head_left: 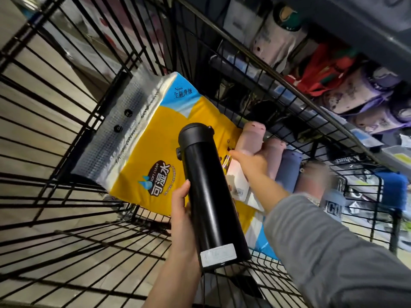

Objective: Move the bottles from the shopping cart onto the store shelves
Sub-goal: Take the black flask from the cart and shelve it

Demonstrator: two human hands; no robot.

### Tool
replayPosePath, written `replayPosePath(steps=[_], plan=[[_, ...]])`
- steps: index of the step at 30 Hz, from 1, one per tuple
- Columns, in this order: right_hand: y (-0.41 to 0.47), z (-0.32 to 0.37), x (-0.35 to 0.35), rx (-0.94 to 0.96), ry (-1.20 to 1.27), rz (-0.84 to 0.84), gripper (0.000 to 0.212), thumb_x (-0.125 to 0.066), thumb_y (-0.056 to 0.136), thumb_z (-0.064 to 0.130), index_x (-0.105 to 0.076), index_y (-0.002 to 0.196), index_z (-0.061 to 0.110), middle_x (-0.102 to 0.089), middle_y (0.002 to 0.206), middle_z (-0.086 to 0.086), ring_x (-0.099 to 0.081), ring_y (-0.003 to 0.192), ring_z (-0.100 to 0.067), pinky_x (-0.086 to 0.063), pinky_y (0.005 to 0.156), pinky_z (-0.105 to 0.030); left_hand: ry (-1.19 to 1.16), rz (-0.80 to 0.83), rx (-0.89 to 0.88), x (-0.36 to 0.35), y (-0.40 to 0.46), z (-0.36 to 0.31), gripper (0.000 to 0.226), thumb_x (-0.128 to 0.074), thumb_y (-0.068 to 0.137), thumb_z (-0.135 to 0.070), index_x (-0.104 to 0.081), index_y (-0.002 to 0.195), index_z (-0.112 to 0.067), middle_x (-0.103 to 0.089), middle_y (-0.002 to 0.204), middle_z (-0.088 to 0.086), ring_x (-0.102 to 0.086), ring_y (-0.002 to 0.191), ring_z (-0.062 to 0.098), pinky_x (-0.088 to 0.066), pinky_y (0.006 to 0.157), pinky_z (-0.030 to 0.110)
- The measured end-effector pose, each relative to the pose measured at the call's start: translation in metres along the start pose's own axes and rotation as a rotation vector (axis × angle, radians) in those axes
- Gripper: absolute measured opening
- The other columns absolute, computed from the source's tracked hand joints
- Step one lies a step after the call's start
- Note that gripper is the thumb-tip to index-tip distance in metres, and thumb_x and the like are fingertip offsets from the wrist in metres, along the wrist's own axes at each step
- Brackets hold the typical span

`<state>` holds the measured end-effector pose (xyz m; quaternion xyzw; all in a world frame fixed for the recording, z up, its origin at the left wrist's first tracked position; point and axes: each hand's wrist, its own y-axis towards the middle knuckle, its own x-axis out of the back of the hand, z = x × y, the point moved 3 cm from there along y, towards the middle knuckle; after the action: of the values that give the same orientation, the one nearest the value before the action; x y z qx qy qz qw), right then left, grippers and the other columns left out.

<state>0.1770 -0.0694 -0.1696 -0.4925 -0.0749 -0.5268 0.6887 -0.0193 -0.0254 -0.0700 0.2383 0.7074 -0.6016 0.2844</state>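
My left hand (pixel 183 218) is shut on a tall black flask bottle (pixel 211 192), held tilted above the black wire shopping cart (pixel 66 134). My right hand (pixel 251 164), in a grey sleeve, reaches down into the cart and grips a pink bottle (pixel 250 138) lying on its side. Beside the pink bottle lie another pink bottle (pixel 274 156), a blue-grey bottle (pixel 290 170) and a blurred pinkish bottle (pixel 311 178), all along the cart's right wall. A white bottle (pixel 239 181) lies partly under my right wrist.
A large yellow and blue tissue pack (pixel 160 134) covers the cart floor. Store shelves (pixel 367 30) to the right hold pink, purple and red goods, with price-tag rails along their edges. Light wooden flooring shows through the cart wires on the left.
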Motion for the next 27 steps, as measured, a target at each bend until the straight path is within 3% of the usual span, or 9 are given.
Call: replayPosePath(steps=[3,7,9,11,14,18,22,24,27], plan=[[-0.015,-0.012,0.009,0.015,0.124,0.007,0.085,-0.086,0.057,0.048,-0.048,0.123,0.009,-0.06,0.111,-0.006,-0.061,0.1,-0.026,-0.05,0.078,-0.035,0.043,0.066,-0.003,-0.005,-0.004,0.002,0.066,-0.073,0.064,-0.052,-0.067,0.111,-0.006,-0.064,0.091,0.015,-0.064,0.076,0.028,-0.053,0.069,0.033],[-0.039,-0.035,0.037,0.052,0.193,0.054,0.075,-0.084,0.063,0.042,-0.041,0.119,0.017,-0.055,0.115,-0.003,-0.055,0.099,-0.025,-0.05,0.082,-0.04,0.12,0.079,-0.05,-0.012,-0.007,0.001,0.05,-0.05,0.075,-0.052,-0.076,0.083,-0.011,-0.066,0.078,0.01,-0.065,0.063,0.022,-0.055,0.057,0.027],[-0.052,-0.043,0.059,0.075,0.285,0.057,0.074,-0.086,0.057,0.04,-0.042,0.113,0.019,-0.057,0.111,-0.001,-0.059,0.098,-0.023,-0.053,0.082,-0.042,0.166,0.097,-0.047,-0.017,-0.008,0.003,0.052,-0.049,0.077,-0.054,-0.073,0.095,-0.011,-0.066,0.085,0.011,-0.064,0.069,0.024,-0.054,0.061,0.029],[-0.065,-0.049,0.084,0.086,0.356,0.075,0.065,-0.086,0.064,0.03,-0.042,0.111,0.019,-0.057,0.102,0.002,-0.06,0.087,-0.015,-0.051,0.069,-0.033,0.233,0.093,-0.045,-0.015,-0.009,0.006,0.056,-0.048,0.079,-0.056,-0.07,0.103,-0.011,-0.066,0.09,0.011,-0.063,0.074,0.024,-0.053,0.065,0.031],[-0.081,-0.059,0.129,0.143,0.434,0.104,0.054,-0.079,0.075,0.017,-0.041,0.113,0.019,-0.056,0.097,0.007,-0.057,0.081,-0.008,-0.045,0.059,-0.027,0.376,0.105,-0.087,-0.021,-0.016,0.009,0.054,-0.046,0.079,-0.057,-0.076,0.094,-0.015,-0.068,0.086,0.01,-0.066,0.072,0.022,-0.056,0.06,0.029],[-0.098,-0.082,0.192,0.193,0.507,0.109,0.051,-0.079,0.074,0.014,-0.047,0.112,0.023,-0.062,0.105,0.001,-0.063,0.091,-0.018,-0.054,0.072,-0.037,0.632,0.108,-0.246,-0.032,-0.035,0.028,0.06,-0.067,0.058,-0.075,-0.078,0.089,-0.025,-0.072,0.084,0.005,-0.069,0.07,0.017,-0.058,0.059,0.029],[-0.122,-0.127,0.251,0.263,0.615,0.125,0.059,-0.084,0.068,0.014,-0.052,0.117,0.02,-0.066,0.106,-0.003,-0.066,0.09,-0.019,-0.056,0.069,-0.036,0.669,0.073,-0.314,-0.048,-0.06,0.078,0.047,-0.068,0.064,-0.053,-0.073,0.094,-0.018,-0.072,0.08,0.006,-0.069,0.064,0.019,-0.058,0.054,0.029],[-0.135,-0.159,0.284,0.269,0.657,0.106,0.054,-0.084,0.062,0.02,-0.057,0.109,0.024,-0.068,0.103,-0.003,-0.068,0.087,-0.02,-0.057,0.07,-0.039,0.71,0.141,-0.286,-0.061,-0.071,0.117,0.07,-0.083,0.053,-0.052,-0.068,0.108,-0.011,-0.07,0.088,0.01,-0.07,0.071,0.021,-0.058,0.06,0.031],[-0.153,-0.225,0.334,0.225,0.721,0.038,0.071,-0.083,0.045,0.035,-0.06,0.111,0.021,-0.071,0.101,-0.004,-0.069,0.087,-0.023,-0.057,0.071,-0.043,0.747,0.263,-0.179,-0.077,-0.086,0.187,0.073,-0.091,0.032,-0.055,-0.077,0.088,-0.011,-0.071,0.08,0.01,-0.069,0.066,0.021,-0.059,0.059,0.031]])
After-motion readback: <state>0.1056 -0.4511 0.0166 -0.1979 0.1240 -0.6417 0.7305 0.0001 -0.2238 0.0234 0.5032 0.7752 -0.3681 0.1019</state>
